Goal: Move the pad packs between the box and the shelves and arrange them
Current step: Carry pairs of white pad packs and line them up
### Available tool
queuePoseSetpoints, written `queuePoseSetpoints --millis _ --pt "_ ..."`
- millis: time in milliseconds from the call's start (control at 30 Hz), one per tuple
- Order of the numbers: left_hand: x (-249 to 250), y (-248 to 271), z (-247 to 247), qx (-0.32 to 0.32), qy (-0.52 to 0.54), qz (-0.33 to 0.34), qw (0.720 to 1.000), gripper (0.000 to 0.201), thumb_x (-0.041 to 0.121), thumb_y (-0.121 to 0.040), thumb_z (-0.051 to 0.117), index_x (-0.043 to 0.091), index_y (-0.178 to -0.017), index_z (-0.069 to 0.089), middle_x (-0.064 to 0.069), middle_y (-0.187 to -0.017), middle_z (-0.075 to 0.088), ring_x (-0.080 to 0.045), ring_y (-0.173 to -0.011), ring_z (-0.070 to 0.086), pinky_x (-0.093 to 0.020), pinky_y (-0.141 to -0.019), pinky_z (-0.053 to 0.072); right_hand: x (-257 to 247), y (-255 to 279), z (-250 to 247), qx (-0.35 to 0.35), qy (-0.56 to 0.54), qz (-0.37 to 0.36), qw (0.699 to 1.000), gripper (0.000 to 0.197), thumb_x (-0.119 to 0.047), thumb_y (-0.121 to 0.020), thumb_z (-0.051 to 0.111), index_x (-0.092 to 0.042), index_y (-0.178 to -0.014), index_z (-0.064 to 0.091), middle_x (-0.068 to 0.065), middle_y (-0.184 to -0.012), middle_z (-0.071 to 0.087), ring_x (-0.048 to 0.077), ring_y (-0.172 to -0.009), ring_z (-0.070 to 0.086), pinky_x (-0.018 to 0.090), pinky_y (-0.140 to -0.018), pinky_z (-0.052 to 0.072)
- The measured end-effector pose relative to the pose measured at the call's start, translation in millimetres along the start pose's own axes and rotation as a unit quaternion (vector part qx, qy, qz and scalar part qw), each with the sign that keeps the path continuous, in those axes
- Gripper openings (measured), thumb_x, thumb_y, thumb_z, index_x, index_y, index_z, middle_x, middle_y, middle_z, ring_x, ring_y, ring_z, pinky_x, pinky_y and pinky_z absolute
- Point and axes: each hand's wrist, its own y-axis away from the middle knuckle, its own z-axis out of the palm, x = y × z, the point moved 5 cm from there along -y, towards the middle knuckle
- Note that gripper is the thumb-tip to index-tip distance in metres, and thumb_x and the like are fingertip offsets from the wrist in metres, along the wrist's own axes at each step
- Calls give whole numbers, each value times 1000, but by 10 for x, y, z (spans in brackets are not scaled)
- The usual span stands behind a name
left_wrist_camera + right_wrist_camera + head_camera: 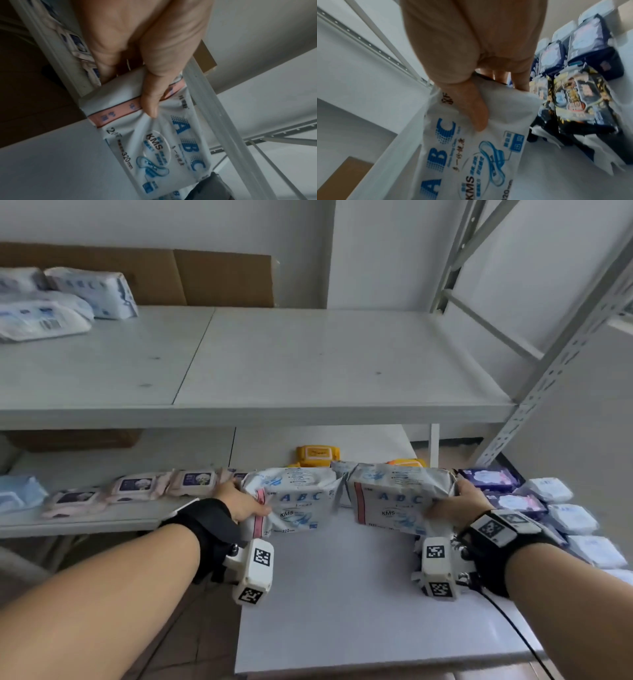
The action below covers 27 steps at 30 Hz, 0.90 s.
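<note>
Upper white shelf (308, 364) bearing white pad packs (44, 302) at left, lower shelf (102, 518) with pink packs (137, 486)

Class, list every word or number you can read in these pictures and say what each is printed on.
"ABC": on the left pad pack, held by the left hand, and on the right pad pack, held by the right hand.
"KMS": both packs.
"320mm": left pack.
"20": left pack.
Chinese print on both packs and labels on the dark packs: too blurred to read.

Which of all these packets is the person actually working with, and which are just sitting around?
In use: left ABC pack in left hand; right ABC pack in right hand.
Lying about: purple packs, yellow pack, pink packs, cardboard.
</note>
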Motion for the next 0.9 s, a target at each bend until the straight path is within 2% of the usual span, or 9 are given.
queuePoseSetpoints --millis 133,200,300,433,567,667,767,833,900 --pt "-308 10 -6 46 -26 -15 999 53 -3 -57 85 5 -101 56 -14 -107 66 -26 -96 63 -38 -93 50 128 -122 305 -16 35 20 999 65 -16 -64 80 -13 -123 51 5 -108 62 25 -97 57 35 -94 47" --pt "-446 -9 36 51 -18 -20 998 54 -7 -59 83 3 -105 58 -15 -108 66 -27 -98 64 -39 -93 51 222 -167 461 -22 44 34 998 64 -16 -64 80 -14 -120 49 2 -99 60 19 -84 57 32 -80 49" --pt "-643 -84 111 54 -30 -26 998 58 -8 -59 82 1 -111 57 -16 -110 65 -29 -102 63 -41 -94 50 380 -266 706 -37 49 41 997 66 -19 -63 80 -20 -119 46 -2 -99 57 18 -87 57 33 -84 48" --pt "-814 -239 156 55 -44 -31 997 66 -5 -62 82 1 -121 53 -14 -117 63 -28 -109 60 -38 -98 47 483 -391 914 -16 28 0 999 49 -27 -65 76 -27 -104 46 -11 -85 55 6 -72 51 27 -75 44" --pt "-869 -394 163 51 -35 -23 998 71 -11 -63 77 1 -127 48 -18 -123 60 -31 -112 58 -43 -100 46 520 -519 1026 -36 34 -8 999 50 -16 -67 76 -22 -108 49 -1 -94 61 21 -86 57 36 -84 51" --pt "-837 -476 225 45 -37 -14 998 77 -17 -66 72 3 -134 43 -18 -128 57 -33 -115 56 -44 -100 46 536 -647 1046 -38 49 -6 998 53 1 -71 70 -12 -118 53 7 -101 60 23 -90 52 31 -80 43" --pt "-795 -532 305 39 -66 -13 997 77 -15 -69 70 1 -137 40 -18 -130 55 -33 -116 54 -40 -101 44 559 -746 1031 -21 64 26 997 59 5 -77 63 -12 -132 49 13 -120 59 28 -104 54 31 -81 41" --pt "-771 -556 330 50 -104 -11 993 69 -10 -72 70 1 -134 43 -17 -128 57 -30 -110 57 -32 -94 44 558 -795 1027 -11 55 45 997 65 3 -81 60 -14 -141 42 13 -134 53 31 -116 53 31 -83 43" --pt "-744 -553 348 68 -123 -17 990 60 -7 -76 68 2 -131 46 -15 -126 58 -27 -101 56 -26 -82 42 546 -834 1036 -11 52 53 997 67 2 -82 61 -16 -143 40 13 -138 50 30 -113 54 30 -78 43"
